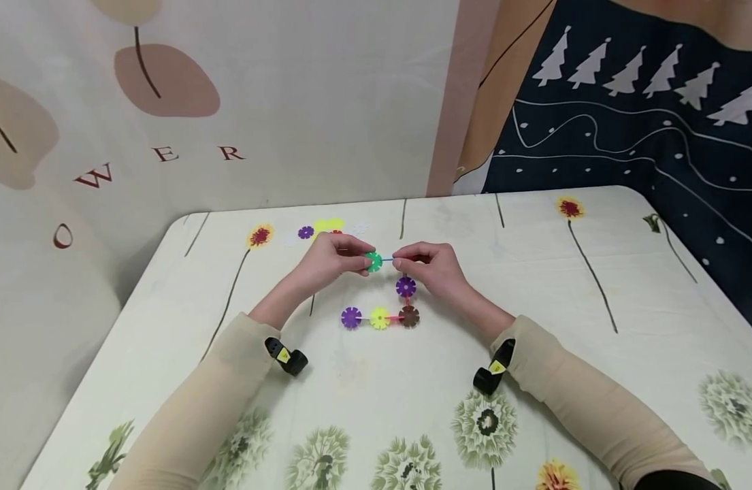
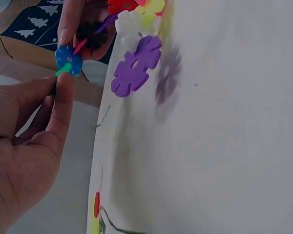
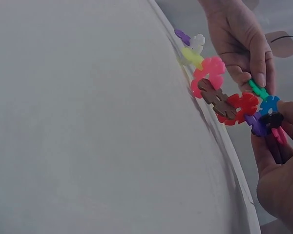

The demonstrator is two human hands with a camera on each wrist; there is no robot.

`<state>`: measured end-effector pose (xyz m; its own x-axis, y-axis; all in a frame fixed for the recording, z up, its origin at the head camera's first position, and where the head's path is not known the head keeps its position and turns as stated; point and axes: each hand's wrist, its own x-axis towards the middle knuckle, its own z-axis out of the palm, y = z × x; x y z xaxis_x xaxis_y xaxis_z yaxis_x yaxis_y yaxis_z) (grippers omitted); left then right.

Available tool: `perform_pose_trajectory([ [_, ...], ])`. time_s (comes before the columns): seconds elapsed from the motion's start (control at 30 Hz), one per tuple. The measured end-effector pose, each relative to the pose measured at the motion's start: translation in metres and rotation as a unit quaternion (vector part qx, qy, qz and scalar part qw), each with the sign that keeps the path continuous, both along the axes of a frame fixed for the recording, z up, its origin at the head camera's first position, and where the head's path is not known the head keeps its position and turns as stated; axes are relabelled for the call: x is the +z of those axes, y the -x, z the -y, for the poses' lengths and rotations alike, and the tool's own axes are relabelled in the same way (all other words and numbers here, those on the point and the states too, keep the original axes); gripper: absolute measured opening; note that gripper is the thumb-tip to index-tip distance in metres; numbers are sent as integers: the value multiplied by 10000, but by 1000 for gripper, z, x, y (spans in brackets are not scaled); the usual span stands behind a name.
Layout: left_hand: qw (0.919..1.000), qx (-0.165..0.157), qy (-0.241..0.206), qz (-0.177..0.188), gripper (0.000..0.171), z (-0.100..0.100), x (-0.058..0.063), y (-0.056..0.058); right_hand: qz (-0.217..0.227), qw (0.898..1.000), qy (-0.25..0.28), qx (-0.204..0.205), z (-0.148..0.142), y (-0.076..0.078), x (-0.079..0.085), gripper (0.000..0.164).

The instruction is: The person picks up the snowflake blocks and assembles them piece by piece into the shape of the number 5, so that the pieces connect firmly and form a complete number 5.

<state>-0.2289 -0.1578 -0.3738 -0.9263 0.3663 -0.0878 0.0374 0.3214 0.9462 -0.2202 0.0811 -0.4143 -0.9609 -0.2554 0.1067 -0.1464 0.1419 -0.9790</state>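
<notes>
So my left hand (image 1: pixel 334 260) pinches the green disc (image 1: pixel 373 261), right hand (image 1: pixel 435 268) pinching the blue disc (image 2: pixel 76 62) at its 3 o'clock. Their chain (image 1: pixel 380 318) hangs toward 6, then bends to 9.

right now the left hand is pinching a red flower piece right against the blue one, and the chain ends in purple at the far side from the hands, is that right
Not quite: the left hand pinches a green flower piece, not a red one, as the head view shows.
</notes>
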Motion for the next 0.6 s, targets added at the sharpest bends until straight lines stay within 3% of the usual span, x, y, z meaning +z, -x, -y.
perform_pose_trajectory([
  [0.6,9998,174,-100,-81,19,-9,1,-4,90,9995,-234,215,-4,2,8,17],
])
